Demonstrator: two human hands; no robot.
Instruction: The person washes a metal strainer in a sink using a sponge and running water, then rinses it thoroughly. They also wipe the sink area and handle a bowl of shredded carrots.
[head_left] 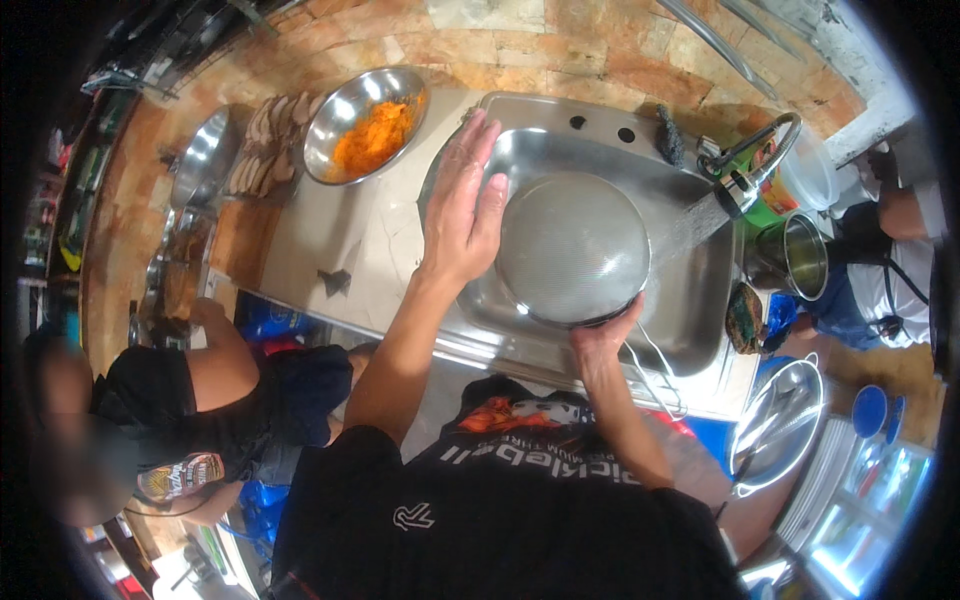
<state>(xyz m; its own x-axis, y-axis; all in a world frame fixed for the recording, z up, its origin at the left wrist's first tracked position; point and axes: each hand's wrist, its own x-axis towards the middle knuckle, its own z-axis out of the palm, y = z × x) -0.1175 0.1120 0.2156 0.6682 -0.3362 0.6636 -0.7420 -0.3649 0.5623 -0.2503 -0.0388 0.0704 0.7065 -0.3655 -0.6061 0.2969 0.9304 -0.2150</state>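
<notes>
Over the sink (pixel 690 340), a round fine-mesh strainer (pixel 575 245) is held with its grey mesh side facing up. My right hand (pixel 607 340) grips the strainer's near rim, and its wire handle (pixel 657 375) sticks out toward me past the sink edge. My left hand (pixel 465 205) is raised at the strainer's left side, fingers stretched out and thumb apart, holding nothing. Whether it touches the rim I cannot tell. Water sprays from the faucet head (pixel 737 193) toward the strainer's right side.
Left of the sink, a steel bowl (pixel 325 130) contains orange shredded food, beside sliced pieces (pixel 262 150) on a board. A steel pot (pixel 790 257) and a clear tub (pixel 805 165) stand right. A co-worker (pixel 200 400) works at left; another person (pixel 880 250) is at right.
</notes>
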